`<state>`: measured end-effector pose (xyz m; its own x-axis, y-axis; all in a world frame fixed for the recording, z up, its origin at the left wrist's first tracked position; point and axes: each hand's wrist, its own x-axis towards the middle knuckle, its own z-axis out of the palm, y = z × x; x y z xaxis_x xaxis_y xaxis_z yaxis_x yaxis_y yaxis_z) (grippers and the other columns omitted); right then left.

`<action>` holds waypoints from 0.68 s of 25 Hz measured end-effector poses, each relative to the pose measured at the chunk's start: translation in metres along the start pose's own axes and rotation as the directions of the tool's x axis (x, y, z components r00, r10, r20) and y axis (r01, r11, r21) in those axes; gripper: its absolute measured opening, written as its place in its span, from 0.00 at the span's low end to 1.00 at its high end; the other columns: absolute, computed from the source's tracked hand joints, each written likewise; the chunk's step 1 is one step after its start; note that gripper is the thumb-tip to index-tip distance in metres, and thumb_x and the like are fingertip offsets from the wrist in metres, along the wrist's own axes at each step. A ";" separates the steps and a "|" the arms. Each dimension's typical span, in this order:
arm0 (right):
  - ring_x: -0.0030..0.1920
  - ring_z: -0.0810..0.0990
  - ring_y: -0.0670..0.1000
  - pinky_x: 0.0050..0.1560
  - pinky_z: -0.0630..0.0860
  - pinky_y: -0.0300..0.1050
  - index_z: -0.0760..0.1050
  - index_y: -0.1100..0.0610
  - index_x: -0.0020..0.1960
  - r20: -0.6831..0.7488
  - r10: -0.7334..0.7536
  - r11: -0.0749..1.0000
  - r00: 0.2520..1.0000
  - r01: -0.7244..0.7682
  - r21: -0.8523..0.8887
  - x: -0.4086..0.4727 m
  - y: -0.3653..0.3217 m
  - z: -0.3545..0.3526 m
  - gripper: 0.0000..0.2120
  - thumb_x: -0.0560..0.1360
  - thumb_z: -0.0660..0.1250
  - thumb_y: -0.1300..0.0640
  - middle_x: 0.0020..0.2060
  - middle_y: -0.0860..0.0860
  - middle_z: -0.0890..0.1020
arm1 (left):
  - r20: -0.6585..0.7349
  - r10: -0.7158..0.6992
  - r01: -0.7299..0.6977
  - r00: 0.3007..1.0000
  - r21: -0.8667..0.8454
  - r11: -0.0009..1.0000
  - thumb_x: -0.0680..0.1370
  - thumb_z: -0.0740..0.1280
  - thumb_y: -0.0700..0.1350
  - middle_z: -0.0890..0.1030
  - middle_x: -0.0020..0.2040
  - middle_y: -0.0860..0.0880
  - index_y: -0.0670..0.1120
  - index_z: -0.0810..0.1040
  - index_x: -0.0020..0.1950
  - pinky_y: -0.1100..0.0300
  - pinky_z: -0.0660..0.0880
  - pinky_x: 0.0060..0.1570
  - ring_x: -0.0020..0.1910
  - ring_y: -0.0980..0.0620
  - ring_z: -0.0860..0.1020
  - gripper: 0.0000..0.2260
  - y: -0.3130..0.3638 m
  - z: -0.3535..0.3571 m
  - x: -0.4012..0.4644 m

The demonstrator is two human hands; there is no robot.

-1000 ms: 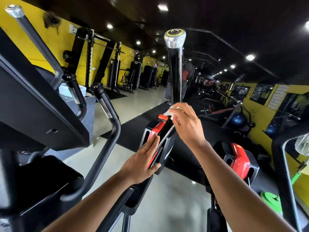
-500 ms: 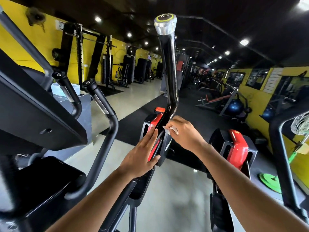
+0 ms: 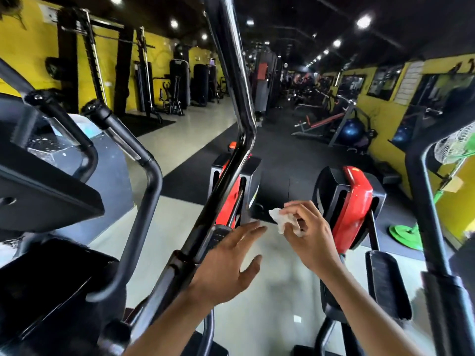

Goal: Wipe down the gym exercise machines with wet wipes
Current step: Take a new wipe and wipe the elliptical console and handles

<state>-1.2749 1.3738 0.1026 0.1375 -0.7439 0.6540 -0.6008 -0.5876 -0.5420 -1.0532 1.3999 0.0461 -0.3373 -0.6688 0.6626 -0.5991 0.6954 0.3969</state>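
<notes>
While my left hand (image 3: 228, 255) hangs spread and holding nothing, just beside the black handlebar (image 3: 231, 140) that rises past its fingertips, my right hand (image 3: 308, 235) pinches the wet wipe (image 3: 280, 219) between thumb and fingertips; the wipe sits crumpled between both hands, free of the machine. It looks limp, light and damp, so I judge it will bunch and slip unless I spread it flat over my fingers and press it to the tube. The bar seems rigid and glossy, likely slick once wet; I would steady it low with my left. Beyond my right hand stands the red shroud (image 3: 354, 201); farther off, a blue ball (image 3: 352, 129).
</notes>
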 end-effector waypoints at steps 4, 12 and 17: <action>0.55 0.81 0.45 0.54 0.78 0.39 0.79 0.50 0.56 -0.008 0.158 0.987 0.987 -0.158 0.040 -0.032 0.026 0.000 0.18 0.73 0.71 0.69 0.54 0.42 0.80 | 0.056 -0.162 0.168 0.985 -0.130 0.977 0.83 0.65 0.55 0.75 0.70 0.61 0.58 0.70 0.76 0.54 0.79 0.59 0.66 0.66 0.75 0.21 -0.013 0.041 -0.017; 0.46 0.85 0.47 0.47 0.79 0.41 0.79 0.46 0.53 -0.019 0.499 0.840 0.866 -0.479 0.254 -0.065 0.107 -0.006 0.15 0.74 0.74 0.65 0.47 0.42 0.85 | 0.227 -0.337 0.388 0.914 -0.242 0.890 0.81 0.64 0.59 0.80 0.62 0.65 0.63 0.76 0.66 0.52 0.82 0.54 0.55 0.61 0.83 0.14 -0.038 0.108 0.015; 0.38 0.82 0.45 0.39 0.76 0.35 0.80 0.52 0.47 -0.175 0.619 0.759 0.766 -0.525 0.386 -0.058 0.152 -0.020 0.10 0.77 0.68 0.68 0.37 0.42 0.84 | 0.278 -0.330 0.397 0.902 -0.238 0.886 0.80 0.62 0.60 0.83 0.58 0.61 0.56 0.80 0.65 0.62 0.79 0.54 0.52 0.60 0.83 0.17 -0.041 0.179 0.105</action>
<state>-1.3897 1.3341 -0.0078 -0.4045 -0.8774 0.2581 -0.2243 -0.1784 -0.9580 -1.1943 1.2542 -0.0139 -0.3085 -0.9058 0.2905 -0.4918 0.4133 0.7664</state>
